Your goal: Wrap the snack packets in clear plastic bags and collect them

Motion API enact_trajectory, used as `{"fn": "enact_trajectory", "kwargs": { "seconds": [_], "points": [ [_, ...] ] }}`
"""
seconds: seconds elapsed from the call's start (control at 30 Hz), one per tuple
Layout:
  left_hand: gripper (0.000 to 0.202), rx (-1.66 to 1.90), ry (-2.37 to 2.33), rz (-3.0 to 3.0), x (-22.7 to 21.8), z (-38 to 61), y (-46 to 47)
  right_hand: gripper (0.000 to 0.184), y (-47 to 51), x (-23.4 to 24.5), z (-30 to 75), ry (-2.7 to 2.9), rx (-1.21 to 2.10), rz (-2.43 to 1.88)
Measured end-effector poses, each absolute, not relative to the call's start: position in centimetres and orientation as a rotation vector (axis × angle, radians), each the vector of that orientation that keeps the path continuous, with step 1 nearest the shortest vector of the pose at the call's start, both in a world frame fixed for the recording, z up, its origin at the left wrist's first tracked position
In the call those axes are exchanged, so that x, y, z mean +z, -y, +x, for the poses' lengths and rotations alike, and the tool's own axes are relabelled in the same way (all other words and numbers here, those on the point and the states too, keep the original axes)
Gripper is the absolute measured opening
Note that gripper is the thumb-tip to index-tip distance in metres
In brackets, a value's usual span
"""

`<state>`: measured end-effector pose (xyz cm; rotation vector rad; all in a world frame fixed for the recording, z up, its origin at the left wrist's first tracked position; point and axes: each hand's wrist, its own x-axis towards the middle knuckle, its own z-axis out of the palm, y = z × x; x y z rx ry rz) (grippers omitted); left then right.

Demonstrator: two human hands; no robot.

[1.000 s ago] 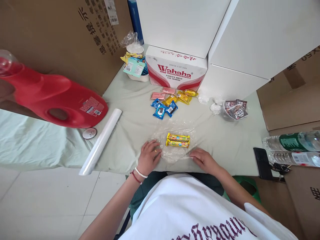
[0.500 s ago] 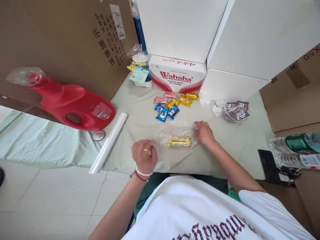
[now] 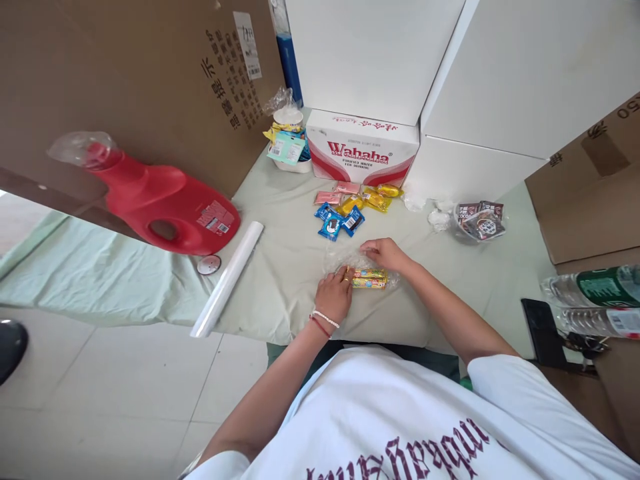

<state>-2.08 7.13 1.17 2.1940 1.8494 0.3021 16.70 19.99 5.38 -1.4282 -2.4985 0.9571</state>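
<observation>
Two yellow-wrapped snack sticks (image 3: 369,283) lie side by side on a crumpled sheet of clear plastic film (image 3: 337,255) on the cloth. My left hand (image 3: 334,295), with a ring and bracelets, has its fingers closed over the sticks' left end and the film there; its fingertips are partly hidden. Just beyond the sticks, my right hand (image 3: 384,253) pinches the film's far edge between thumb and fingers. Blue packets (image 3: 331,225), yellow packets (image 3: 376,199) and pink packets (image 3: 328,197) are grouped behind the film.
A white film roll (image 3: 227,280) and a red detergent bottle (image 3: 173,207) lie at left. The Wahaba-style printed carton (image 3: 363,147) stands at the back. Brown packets (image 3: 483,223) sit in a clear bowl at right, near crumpled film (image 3: 439,219), a phone (image 3: 543,330) and water bottles (image 3: 593,288).
My left hand has moved right onto the left end of the snack sticks. My right hand has shifted left along the film's far side, drawing its edge with it.
</observation>
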Motion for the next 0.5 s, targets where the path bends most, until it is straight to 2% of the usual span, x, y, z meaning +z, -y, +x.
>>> {"fn": "enact_trajectory", "kwargs": {
  "seconds": [0.13, 0.27, 0.37, 0.5],
  "points": [
    [0.043, 0.476, -1.800, 2.103, 0.4, -2.4, -7.2, 0.035, -16.0, 5.4, 17.7, 2.773, 0.872, -0.963],
    [0.029, 0.913, -1.775, 1.693, -1.0, -4.7, -8.2, 0.038, -13.1, 4.4, 18.1, 2.916, 0.694, -0.963],
    [0.038, 1.060, -2.030, 1.322, -1.4, -6.9, -9.0, 0.042, -12.4, 3.8, 18.0, 2.897, 0.640, -1.017],
    [0.048, 1.044, -2.235, 1.199, -0.4, -7.5, -10.3, 0.044, -12.1, 3.4, 17.7, 2.890, 0.611, -1.075]
  ]
}}
